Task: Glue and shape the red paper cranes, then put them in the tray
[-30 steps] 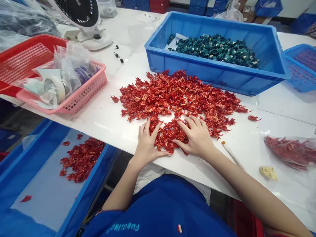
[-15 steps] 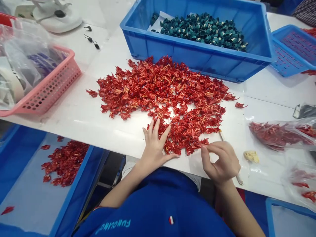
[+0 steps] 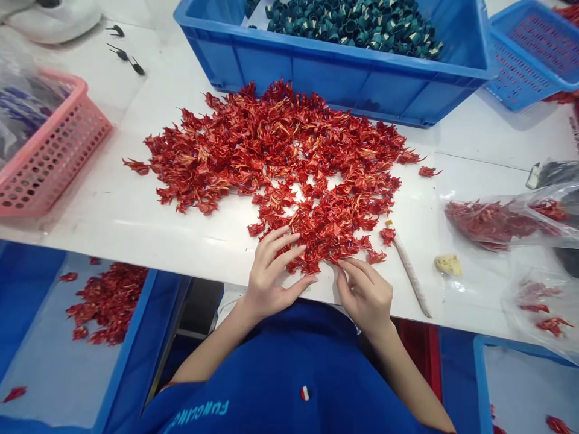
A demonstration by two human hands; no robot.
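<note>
Right hand point(image 3: 368, 295) moved left by the white table's near edge point(image 3: 136, 253), grip unclear, fingers-spread left hand point(image 3: 274, 271) over spiky red shiny bits point(image 3: 332, 226), likely light, best pinched midway

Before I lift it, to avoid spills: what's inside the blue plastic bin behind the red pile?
Dark green curled pieces and a white sheet; what's beneath them is hidden.

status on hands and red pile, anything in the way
Left hand open against the pile of crinkled red spiky pieces; right hand curled at its near edge, hold unclear; slim white yellow-tipped stick right of pile, nothing blocking.
</note>
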